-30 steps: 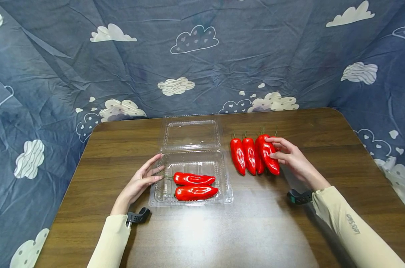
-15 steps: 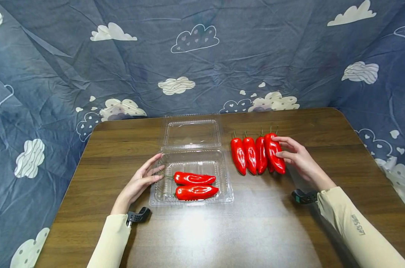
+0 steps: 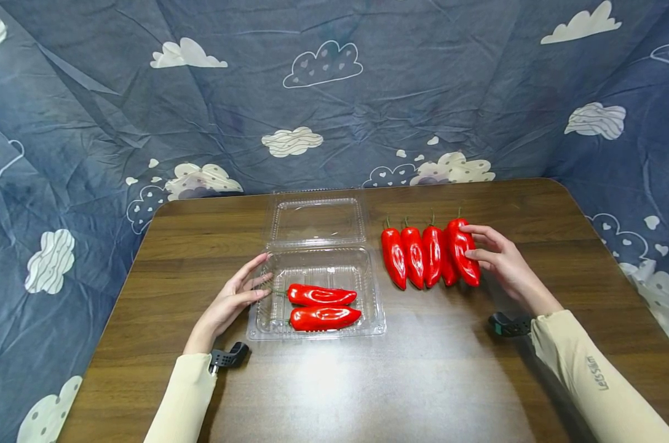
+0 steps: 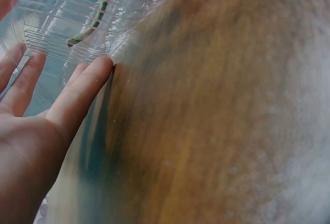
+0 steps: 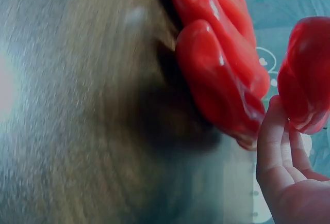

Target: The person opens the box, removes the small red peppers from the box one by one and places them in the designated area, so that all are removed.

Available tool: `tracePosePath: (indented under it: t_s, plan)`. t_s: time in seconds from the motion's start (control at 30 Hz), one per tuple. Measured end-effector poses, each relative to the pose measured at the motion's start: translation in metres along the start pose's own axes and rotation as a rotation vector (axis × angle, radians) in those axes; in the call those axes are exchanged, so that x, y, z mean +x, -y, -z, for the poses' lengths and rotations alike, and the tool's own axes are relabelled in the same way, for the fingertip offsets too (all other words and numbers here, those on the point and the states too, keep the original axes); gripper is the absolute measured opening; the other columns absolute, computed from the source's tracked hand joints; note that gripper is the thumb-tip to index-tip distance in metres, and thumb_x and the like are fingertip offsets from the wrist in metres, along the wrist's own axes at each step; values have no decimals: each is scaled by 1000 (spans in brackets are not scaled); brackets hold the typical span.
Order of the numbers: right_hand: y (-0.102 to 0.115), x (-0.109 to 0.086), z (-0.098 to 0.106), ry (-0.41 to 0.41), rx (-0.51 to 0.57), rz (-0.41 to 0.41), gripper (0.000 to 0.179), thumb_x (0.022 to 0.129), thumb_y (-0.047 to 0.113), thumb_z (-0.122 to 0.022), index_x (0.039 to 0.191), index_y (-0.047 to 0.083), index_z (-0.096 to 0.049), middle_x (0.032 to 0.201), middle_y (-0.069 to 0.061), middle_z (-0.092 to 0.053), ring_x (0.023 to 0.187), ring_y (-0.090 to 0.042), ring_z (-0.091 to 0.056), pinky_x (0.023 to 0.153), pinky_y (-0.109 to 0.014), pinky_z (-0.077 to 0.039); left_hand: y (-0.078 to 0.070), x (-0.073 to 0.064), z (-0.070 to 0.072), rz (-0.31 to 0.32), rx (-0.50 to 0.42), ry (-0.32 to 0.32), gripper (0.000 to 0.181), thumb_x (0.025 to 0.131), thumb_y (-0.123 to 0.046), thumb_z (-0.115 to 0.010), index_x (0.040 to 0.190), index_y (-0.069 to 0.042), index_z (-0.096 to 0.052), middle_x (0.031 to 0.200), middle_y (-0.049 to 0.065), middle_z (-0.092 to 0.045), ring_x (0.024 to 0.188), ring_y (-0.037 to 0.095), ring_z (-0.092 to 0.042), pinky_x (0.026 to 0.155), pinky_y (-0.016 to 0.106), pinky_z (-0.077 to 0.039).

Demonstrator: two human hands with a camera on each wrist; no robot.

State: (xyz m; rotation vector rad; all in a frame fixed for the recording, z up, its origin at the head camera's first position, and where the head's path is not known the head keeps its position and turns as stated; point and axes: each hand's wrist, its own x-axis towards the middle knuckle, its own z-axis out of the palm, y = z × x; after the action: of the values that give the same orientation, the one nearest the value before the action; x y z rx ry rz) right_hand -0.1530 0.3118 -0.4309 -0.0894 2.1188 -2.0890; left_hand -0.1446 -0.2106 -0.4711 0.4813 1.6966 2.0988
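Observation:
My right hand (image 3: 506, 264) pinches a long red pepper (image 3: 463, 252) between thumb and fingers at the right end of a row. The right wrist view shows this held pepper (image 5: 307, 74) raised above the others. Several red peppers (image 3: 414, 257) lie side by side, green stems pointing away; the one nearest the held pepper is partly covered by it. My left hand (image 3: 229, 301) rests relaxed fingers against the left wall of a clear plastic clamshell box (image 3: 376, 295). Two red peppers (image 3: 323, 318) lie crosswise in the box's front half, stems to the left.
The box's clear lid (image 3: 318, 221) lies folded back toward the far edge of the brown wooden table (image 3: 423, 381). Behind and beside the table hangs a dark blue cloth (image 3: 334, 111) with cloud prints.
My right hand has moved right with the pepper, from over the middle of the row to its right end, uncovering the third pepper. My left hand and the box have stayed put.

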Motion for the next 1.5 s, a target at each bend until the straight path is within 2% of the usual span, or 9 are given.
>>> tracePosePath:
  t_s: [0.27, 0.87, 1.33, 1.5]
  plan:
    - [-7, -2, 10, -43, -12, -2, 41, 94, 1, -55, 132, 14, -52, 121, -1, -47, 100, -11, -54, 74, -21, -54, 0, 0, 0, -1, 5, 2, 70, 90, 15, -43, 152, -4, -18, 158, 12, -9, 137, 48, -16, 102, 35, -41]
    - [-14, -7, 21, -100, 51, 48, 39, 93, -3, -56, 129, 11, -54, 118, -4, -47, 89, -8, -59, 70, -19, -54, 0, 0, -1, 6, -10, -7, 70, 91, 11, -47, 152, -5, -18, 159, 11, -9, 138, 45, -18, 103, 36, -40]
    - [-22, -10, 30, -138, -26, 15, 39, 93, 0, -56, 130, 12, -53, 118, -2, -44, 89, -6, -56, 69, -17, -53, 1, 0, -1, 2, -14, -5, 70, 90, 11, -47, 152, -5, -18, 159, 11, -9, 138, 45, -17, 103, 37, -40]
    - [-23, -10, 32, -150, -146, -24, 38, 95, 6, -55, 132, 16, -52, 120, 0, -41, 94, -7, -52, 72, -17, -52, 0, -1, -1, 3, -14, -4, 70, 90, 11, -47, 152, -5, -18, 159, 11, -9, 138, 46, -16, 102, 36, -41]
